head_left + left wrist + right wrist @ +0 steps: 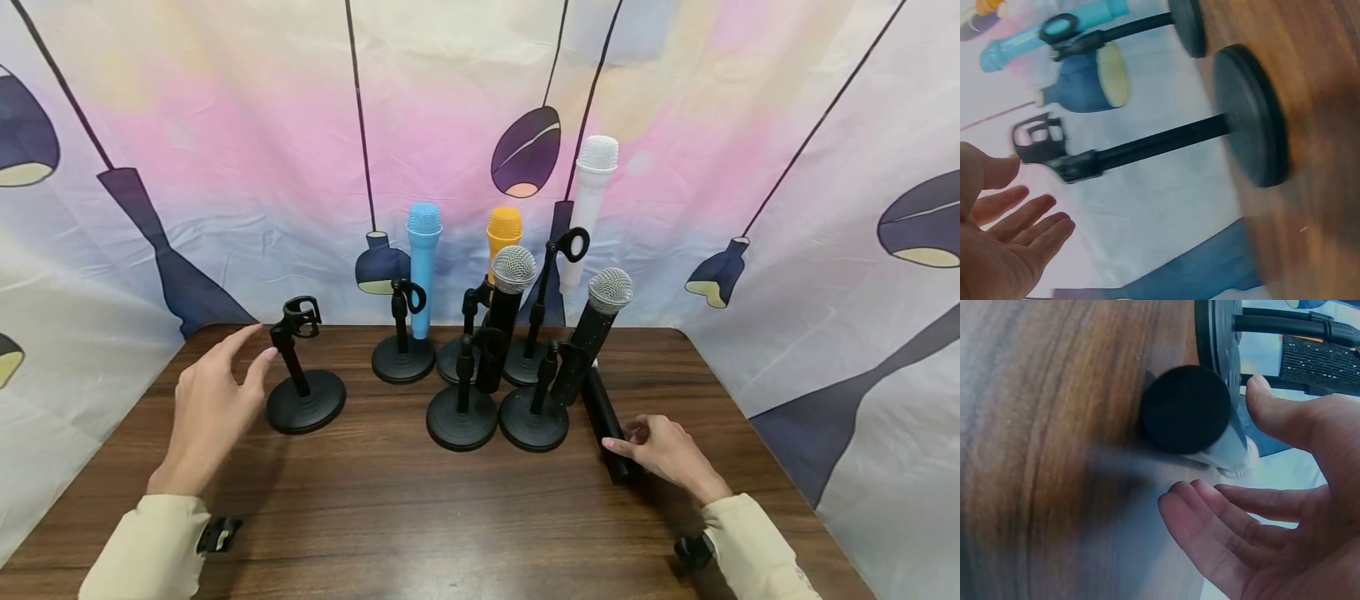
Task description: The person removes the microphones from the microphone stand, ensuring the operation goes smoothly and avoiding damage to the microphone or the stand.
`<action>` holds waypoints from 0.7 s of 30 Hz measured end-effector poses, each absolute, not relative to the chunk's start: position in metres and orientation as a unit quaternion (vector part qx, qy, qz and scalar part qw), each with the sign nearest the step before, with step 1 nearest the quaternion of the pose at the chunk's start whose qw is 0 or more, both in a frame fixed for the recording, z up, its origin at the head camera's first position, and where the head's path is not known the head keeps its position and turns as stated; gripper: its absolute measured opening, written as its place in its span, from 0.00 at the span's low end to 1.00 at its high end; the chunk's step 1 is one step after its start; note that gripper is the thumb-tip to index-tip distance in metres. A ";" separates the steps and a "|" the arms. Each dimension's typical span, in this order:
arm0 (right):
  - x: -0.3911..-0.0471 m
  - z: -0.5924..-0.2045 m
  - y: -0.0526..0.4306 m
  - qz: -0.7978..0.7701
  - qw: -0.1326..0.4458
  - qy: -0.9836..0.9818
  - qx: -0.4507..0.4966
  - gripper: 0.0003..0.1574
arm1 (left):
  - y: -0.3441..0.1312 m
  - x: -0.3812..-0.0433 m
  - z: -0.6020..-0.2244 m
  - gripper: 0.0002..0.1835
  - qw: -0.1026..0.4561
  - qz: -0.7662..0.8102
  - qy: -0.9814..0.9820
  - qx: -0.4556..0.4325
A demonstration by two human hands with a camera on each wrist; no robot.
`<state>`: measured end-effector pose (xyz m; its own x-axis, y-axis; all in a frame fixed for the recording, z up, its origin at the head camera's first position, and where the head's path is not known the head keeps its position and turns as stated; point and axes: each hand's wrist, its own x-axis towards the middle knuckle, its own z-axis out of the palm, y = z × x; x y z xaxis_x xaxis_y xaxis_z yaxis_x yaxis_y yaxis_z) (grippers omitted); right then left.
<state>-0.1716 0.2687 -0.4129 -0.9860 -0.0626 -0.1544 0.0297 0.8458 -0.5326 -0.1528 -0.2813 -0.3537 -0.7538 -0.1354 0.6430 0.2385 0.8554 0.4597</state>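
Observation:
My left hand [217,400] is at the left, thumb and fingers spread beside the empty clip of a black desktop microphone stand [303,400]. In the left wrist view its thumb tip overlaps the edge of that clip [1040,139]. On the right, a black microphone [606,425] lies on the table, its butt end toward me and its head mostly hidden behind another microphone. My right hand [663,450] is at that butt end. The right wrist view shows the thumb and fingers [1210,519] apart on either side of the microphone, with gaps around it.
Several stands are grouped mid-table, holding a blue microphone [423,258], an orange microphone [504,225], a white microphone [596,183] and two black microphones with silver heads [513,268]. A patterned cloth [262,125] hangs behind the wooden table [420,517].

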 end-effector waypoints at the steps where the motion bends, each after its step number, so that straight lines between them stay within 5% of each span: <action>1: -0.172 -0.412 0.269 -0.274 0.081 0.958 -0.013 0.50 | -0.279 -0.149 -0.351 0.21 0.360 -0.266 -0.893 -0.034; 10: -0.168 -0.402 0.270 -0.271 0.050 0.961 -0.032 0.46 | -0.248 -0.118 -0.331 0.16 0.361 -0.311 -0.870 -0.123; 21: -0.149 -0.385 0.252 -0.297 0.028 0.953 -0.052 0.39 | -0.218 -0.133 -0.334 0.19 0.124 -0.406 -0.888 -0.176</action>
<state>-0.1493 0.2516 -0.3848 -0.9930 -0.1163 -0.0226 -0.0830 0.8187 -0.5682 -0.1331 -0.2179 -0.3342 -0.9072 0.2130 0.3629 0.4139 0.6075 0.6780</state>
